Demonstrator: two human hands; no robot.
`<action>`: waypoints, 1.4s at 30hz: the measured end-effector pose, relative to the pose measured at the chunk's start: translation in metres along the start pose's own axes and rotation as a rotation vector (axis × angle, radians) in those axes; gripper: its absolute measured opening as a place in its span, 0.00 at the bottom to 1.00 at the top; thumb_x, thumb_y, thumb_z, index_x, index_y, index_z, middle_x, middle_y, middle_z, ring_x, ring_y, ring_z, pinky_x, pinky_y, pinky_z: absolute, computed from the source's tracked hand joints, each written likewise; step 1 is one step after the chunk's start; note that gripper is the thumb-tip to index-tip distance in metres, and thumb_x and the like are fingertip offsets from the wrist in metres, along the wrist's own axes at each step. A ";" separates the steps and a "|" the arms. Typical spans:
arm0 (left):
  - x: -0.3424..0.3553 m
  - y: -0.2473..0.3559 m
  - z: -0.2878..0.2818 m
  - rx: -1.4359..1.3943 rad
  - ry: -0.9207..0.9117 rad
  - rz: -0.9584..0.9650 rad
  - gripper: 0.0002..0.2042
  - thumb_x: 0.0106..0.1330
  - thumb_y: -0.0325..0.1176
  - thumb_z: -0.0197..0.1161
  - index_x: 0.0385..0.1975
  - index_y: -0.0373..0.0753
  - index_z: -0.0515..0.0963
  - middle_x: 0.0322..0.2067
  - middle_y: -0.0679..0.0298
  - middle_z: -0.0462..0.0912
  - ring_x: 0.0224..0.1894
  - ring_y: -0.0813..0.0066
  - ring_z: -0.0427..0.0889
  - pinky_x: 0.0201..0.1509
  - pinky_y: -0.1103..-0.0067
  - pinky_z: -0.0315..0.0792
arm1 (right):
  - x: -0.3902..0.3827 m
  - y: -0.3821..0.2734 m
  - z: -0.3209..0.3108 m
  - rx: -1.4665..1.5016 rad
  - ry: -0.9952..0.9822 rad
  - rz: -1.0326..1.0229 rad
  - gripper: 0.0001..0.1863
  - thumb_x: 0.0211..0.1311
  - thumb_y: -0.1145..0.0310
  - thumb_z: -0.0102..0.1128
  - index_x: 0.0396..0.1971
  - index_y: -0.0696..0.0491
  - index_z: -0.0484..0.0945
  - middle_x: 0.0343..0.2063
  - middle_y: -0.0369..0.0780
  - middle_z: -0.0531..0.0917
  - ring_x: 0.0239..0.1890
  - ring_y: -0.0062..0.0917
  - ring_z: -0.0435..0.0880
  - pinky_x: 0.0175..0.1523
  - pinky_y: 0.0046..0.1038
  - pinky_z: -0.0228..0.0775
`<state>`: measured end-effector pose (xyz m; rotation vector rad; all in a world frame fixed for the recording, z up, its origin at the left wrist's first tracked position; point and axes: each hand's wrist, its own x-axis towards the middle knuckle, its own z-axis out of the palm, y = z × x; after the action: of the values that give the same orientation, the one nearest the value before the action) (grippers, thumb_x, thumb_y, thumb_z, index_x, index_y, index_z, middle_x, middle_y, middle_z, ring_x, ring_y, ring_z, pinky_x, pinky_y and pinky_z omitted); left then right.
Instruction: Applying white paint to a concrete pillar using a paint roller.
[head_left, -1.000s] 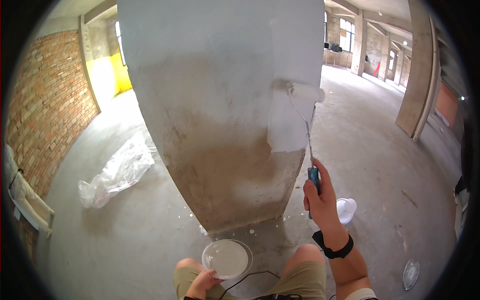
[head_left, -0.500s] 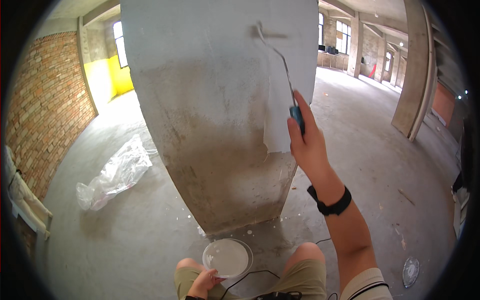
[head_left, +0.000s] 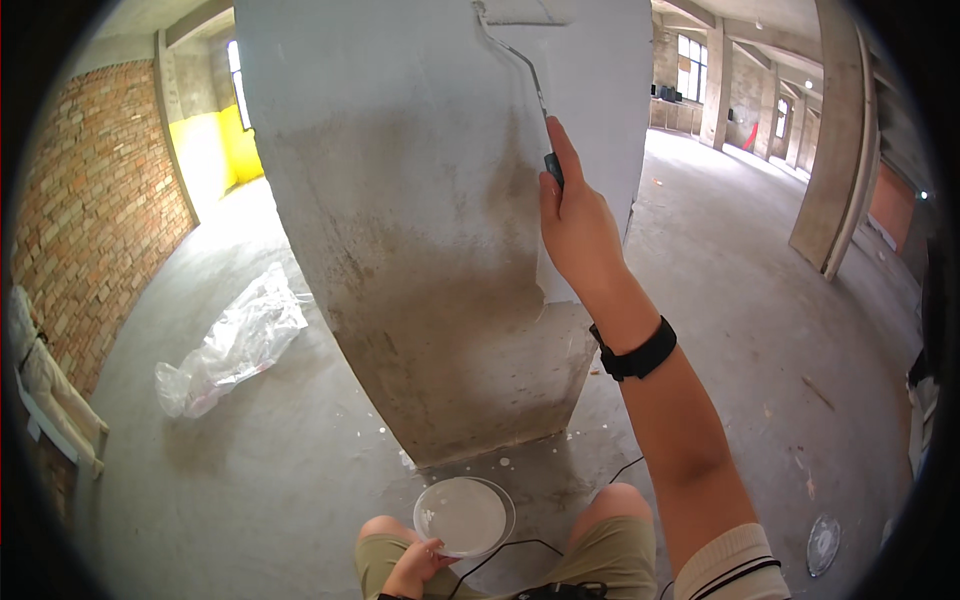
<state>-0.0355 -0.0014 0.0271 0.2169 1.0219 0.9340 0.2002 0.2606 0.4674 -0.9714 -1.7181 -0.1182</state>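
My right hand is closed round the dark handle of a paint roller. Its bent wire frame reaches up to the white roller head, which lies against the upper part of a wide concrete pillar. Pale paint covers the pillar's top and right side, while its lower middle is bare and brownish. Low down between my knees, my left hand grips the rim of a clear round bucket of whitish paint.
A crumpled clear plastic sheet lies on the floor to the left, before a brick wall. A clear lid with white smears rests at lower right. A black cord crosses my lap. White drips dot the floor at the pillar's foot.
My right hand has moved up and to the left, carrying the roller higher on the pillar. My left hand still grips the bucket.
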 end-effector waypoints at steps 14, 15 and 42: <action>0.003 0.000 -0.001 0.042 -0.012 0.000 0.24 0.61 0.25 0.44 0.59 0.31 0.55 0.55 0.49 0.66 0.54 0.51 0.71 0.57 0.58 0.68 | -0.056 0.013 0.033 0.123 -0.009 0.090 0.28 0.66 0.68 0.43 0.65 0.46 0.50 0.21 0.48 0.77 0.23 0.43 0.77 0.31 0.36 0.68; 0.002 0.000 -0.001 0.038 -0.005 -0.004 0.24 0.61 0.25 0.45 0.59 0.31 0.55 0.55 0.49 0.67 0.54 0.51 0.71 0.57 0.58 0.68 | -0.062 0.015 0.035 0.134 -0.007 0.088 0.28 0.66 0.68 0.44 0.66 0.46 0.50 0.21 0.48 0.77 0.23 0.43 0.77 0.31 0.36 0.68; 0.003 -0.004 -0.005 -0.009 -0.008 -0.011 0.25 0.60 0.23 0.45 0.59 0.33 0.56 0.55 0.53 0.68 0.54 0.55 0.72 0.57 0.60 0.70 | -0.186 0.040 0.050 0.137 -0.154 0.206 0.31 0.62 0.73 0.47 0.65 0.47 0.50 0.35 0.50 0.79 0.32 0.47 0.78 0.33 0.38 0.69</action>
<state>-0.0371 -0.0028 0.0203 0.2071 1.0104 0.9266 0.1993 0.2125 0.2763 -1.0704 -1.7289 0.2101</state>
